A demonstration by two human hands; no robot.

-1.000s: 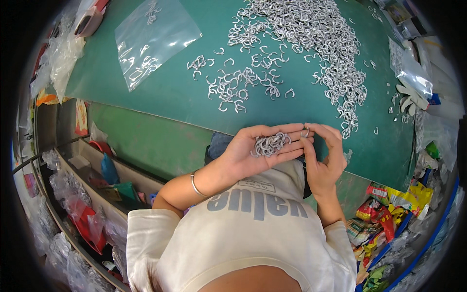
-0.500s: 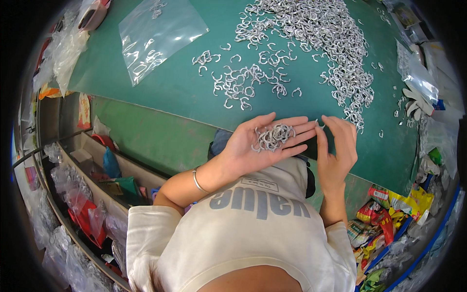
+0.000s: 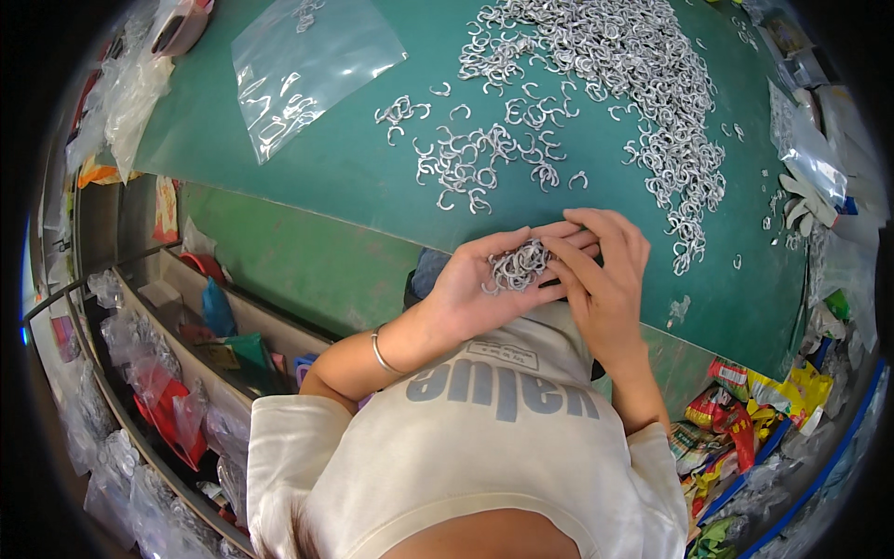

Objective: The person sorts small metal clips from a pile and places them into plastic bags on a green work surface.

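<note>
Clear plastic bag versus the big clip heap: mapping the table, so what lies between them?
Head view: a small scatter of loose metal clips on green table.

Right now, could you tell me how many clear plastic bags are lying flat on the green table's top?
1: the clear plastic bag lies at the green table's far left, holding a few metal hooks. Crumpled plastic at the edges may hide more.

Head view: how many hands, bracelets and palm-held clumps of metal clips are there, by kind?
Hands: 2, left hand and right hand
Bracelet: 1
Clump of metal clips in the left palm: 1
Total: 4
</note>
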